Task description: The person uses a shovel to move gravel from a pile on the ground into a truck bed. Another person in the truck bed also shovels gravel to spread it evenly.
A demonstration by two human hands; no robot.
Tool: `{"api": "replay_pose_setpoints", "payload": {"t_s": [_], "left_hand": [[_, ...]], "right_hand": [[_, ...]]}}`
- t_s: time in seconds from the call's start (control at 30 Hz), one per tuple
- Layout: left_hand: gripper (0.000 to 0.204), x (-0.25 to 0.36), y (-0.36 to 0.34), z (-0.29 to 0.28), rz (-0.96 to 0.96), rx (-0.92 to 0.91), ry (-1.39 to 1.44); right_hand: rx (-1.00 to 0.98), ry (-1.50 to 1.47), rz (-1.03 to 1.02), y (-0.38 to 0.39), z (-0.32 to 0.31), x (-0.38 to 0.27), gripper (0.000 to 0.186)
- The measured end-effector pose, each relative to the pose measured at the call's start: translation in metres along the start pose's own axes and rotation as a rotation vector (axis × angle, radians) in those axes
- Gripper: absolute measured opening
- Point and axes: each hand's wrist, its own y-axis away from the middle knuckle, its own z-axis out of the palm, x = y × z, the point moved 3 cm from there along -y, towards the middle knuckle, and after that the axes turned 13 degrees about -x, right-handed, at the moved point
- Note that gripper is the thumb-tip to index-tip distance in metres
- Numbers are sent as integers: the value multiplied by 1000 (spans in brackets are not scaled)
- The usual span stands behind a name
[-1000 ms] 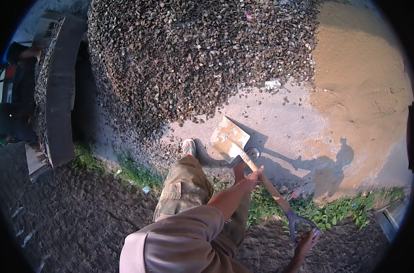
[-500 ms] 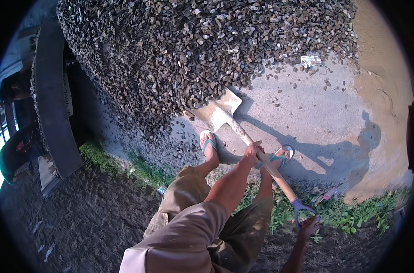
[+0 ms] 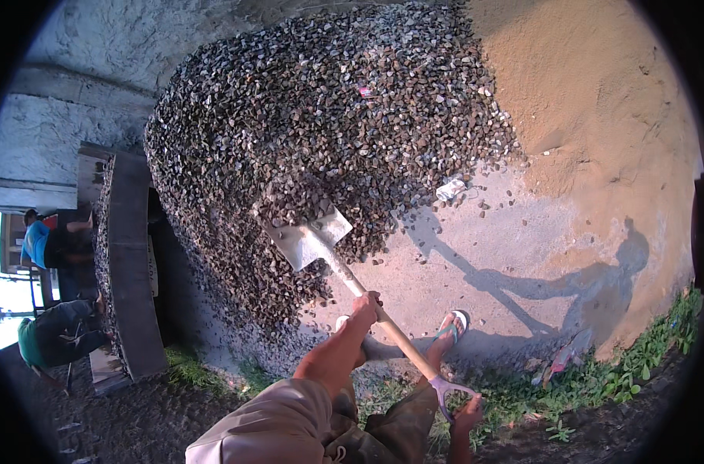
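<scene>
A shovel (image 3: 398, 338) with a wooden shaft slants across the middle of the view. My left hand (image 3: 365, 307) is wrapped round its shaft, below the blade. At the lower end, my right hand (image 3: 468, 414) grips the purple D-shaped handle (image 3: 444, 390). The pale metal blade (image 3: 309, 241) is up against the gravel pile (image 3: 321, 108), with a mound of stones (image 3: 294, 199) on its far part. My feet, in flip-flops (image 3: 453, 325), stand on the concrete beside the pile; the left one is partly behind my forearm.
Sand (image 3: 576, 85) lies right of the gravel. A crumpled white wrapper (image 3: 450, 189) rests at the pile's edge on the concrete (image 3: 475, 255). A dark board (image 3: 133, 263) stands at left, with two people (image 3: 58, 332) beyond it. Weeds (image 3: 599, 387) line the near edge.
The blade has gone from the pile's lower edge farther into the gravel and now carries stones. Both hands have shifted left in the view, still on the shovel. More of the surroundings shows.
</scene>
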Motion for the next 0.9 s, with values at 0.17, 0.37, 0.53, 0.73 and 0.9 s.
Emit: {"api": "replay_pose_setpoints", "payload": {"t_s": [0.17, 0.37, 0.53, 0.73, 0.9], "left_hand": [[27, 207, 88, 68, 458, -128, -333], [15, 268, 144, 108, 501, -191, -114], [13, 78, 66, 146, 108, -272, 138], [13, -201, 109, 129, -318, -567, 337], [13, -171, 55, 36, -94, -443, 119]], "right_hand": [[-210, -401, 449, -26, 117, -79, 43], [-343, -296, 72, 5, 119, -184, 44], [-27, -127, -99, 16, -28, -186, 26], [730, 231, 28, 84, -160, -153, 43], [552, 149, 93, 120, 9, -105, 45]]}}
